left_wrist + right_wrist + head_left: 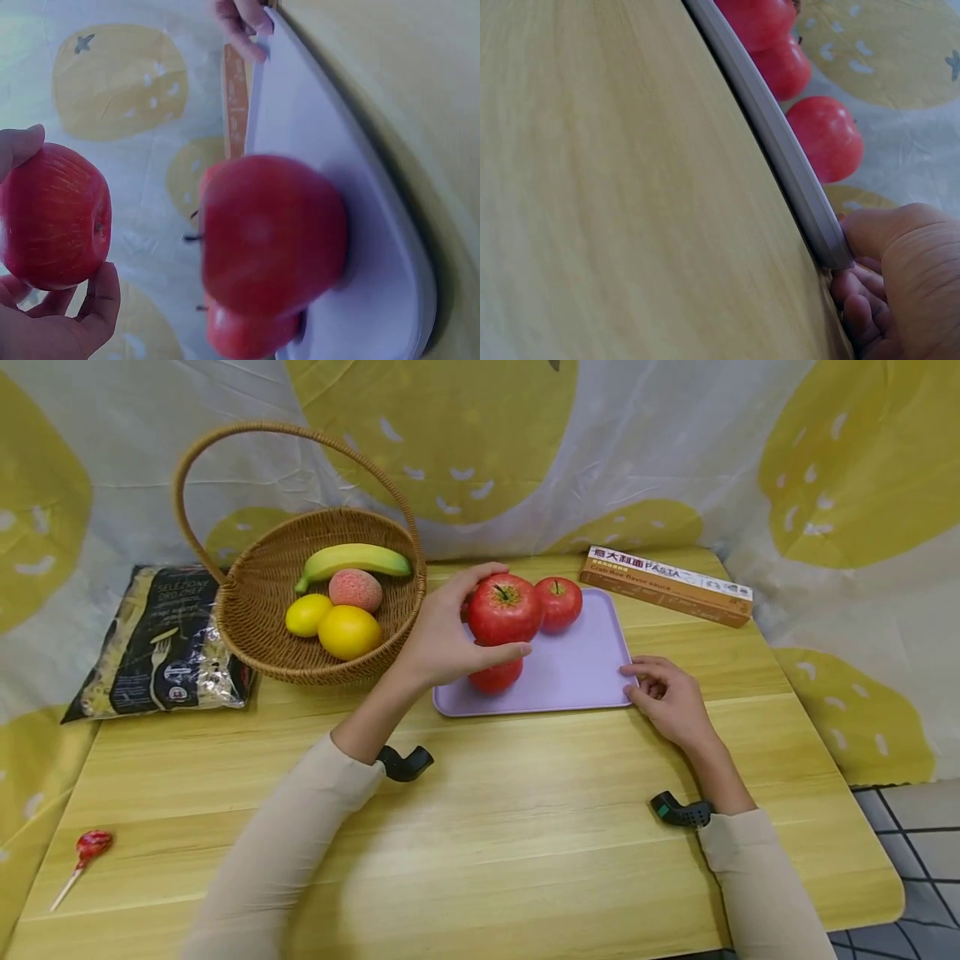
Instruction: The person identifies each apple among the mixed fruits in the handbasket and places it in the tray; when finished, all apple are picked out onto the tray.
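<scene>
Above the tray (577, 681), your left hand (442, 639) grips an apple (504, 608); right hand (671, 697) pinches the tray's edge. Next, judge a clear placement.

We see only the lower part of one apple (495, 677) behind the left hand (442, 639). The bag's (161, 639) small print is unreadable, and the right wrist view cuts off the right hand (900, 289).

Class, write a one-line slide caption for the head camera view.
Left hand lifts a red apple above a lilac tray holding two more apples, while the right hand holds the tray's corner.
</scene>
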Available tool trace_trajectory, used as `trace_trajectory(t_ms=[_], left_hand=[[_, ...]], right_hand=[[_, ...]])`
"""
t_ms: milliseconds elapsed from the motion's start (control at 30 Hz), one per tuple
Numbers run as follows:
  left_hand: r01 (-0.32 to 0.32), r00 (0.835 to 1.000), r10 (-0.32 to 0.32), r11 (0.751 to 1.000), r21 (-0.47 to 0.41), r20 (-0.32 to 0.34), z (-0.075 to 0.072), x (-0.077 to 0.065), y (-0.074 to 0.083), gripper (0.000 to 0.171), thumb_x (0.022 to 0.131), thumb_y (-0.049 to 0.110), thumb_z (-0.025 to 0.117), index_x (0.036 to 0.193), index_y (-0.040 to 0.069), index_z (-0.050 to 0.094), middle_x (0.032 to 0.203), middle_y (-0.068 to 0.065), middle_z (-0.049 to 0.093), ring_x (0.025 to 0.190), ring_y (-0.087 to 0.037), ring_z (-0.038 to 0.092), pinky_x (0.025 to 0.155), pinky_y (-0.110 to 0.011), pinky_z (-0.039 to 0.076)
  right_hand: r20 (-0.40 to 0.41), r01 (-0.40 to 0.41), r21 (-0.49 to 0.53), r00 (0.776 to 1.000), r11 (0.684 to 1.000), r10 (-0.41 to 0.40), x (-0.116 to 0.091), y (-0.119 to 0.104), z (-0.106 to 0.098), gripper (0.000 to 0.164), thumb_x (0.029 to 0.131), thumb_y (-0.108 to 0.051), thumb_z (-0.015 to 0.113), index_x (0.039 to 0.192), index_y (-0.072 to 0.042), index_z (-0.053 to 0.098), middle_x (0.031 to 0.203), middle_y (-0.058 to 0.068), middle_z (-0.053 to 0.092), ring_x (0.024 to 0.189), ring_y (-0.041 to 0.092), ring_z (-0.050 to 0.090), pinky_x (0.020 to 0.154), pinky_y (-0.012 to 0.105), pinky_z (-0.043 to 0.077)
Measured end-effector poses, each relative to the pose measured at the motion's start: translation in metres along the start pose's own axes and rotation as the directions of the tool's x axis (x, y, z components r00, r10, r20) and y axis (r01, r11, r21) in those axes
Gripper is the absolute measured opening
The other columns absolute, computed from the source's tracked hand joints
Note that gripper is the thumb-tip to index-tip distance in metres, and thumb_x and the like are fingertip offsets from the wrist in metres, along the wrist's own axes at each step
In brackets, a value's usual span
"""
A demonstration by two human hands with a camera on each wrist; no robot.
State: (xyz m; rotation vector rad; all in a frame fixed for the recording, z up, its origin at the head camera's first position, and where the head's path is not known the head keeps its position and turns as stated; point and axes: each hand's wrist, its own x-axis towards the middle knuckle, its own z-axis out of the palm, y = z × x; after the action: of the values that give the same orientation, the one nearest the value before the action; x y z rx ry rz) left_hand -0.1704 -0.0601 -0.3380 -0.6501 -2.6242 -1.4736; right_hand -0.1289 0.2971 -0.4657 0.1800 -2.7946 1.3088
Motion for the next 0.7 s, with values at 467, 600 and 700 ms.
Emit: trace_trajectory(t_ms=[467,600,700], left_hand=[[0.110,0.989,-0.108,0.994,-0.020,0.099,0.070,0.008,0.003,0.099,0.071,0.053,0.090,0.153,0.019,0.046,0.142,0.000,0.061,0.126,-0.017,0.060,0.108,-0.043,0.052],[0.118,0.985,-0.117,0.993,-0.002,0.127,0.085,0.008,0.003,0.098,0.074,0.049,0.088,0.155,0.018,0.042,0.145,-0.002,0.058,0.129,-0.019,0.058,0.109,-0.047,0.051],[0.115,0.982,-0.114,0.993,0.002,0.150,0.094,0.009,0.003,0.098,0.077,0.046,0.087,0.156,0.016,0.039,0.148,-0.003,0.055,0.132,-0.020,0.055,0.112,-0.047,0.049]], right_hand=[[-0.004,-0.017,-0.008,1.000,1.000,0.017,0.001,0.002,-0.001,0.024,0.096,-0.013,0.071,0.119,-0.007,0.076,0.137,0.014,0.063,0.081,0.016,0.051,0.066,0.017,0.042],[0.000,-0.008,-0.004,1.000,1.000,0.008,0.001,0.001,-0.001,0.024,0.097,-0.013,0.071,0.120,-0.007,0.076,0.137,0.014,0.063,0.082,0.016,0.051,0.066,0.016,0.042],[-0.001,0.004,-0.002,1.000,1.000,-0.004,0.000,0.001,-0.002,0.025,0.096,-0.013,0.071,0.120,-0.006,0.076,0.137,0.015,0.063,0.081,0.016,0.051,0.066,0.015,0.041]])
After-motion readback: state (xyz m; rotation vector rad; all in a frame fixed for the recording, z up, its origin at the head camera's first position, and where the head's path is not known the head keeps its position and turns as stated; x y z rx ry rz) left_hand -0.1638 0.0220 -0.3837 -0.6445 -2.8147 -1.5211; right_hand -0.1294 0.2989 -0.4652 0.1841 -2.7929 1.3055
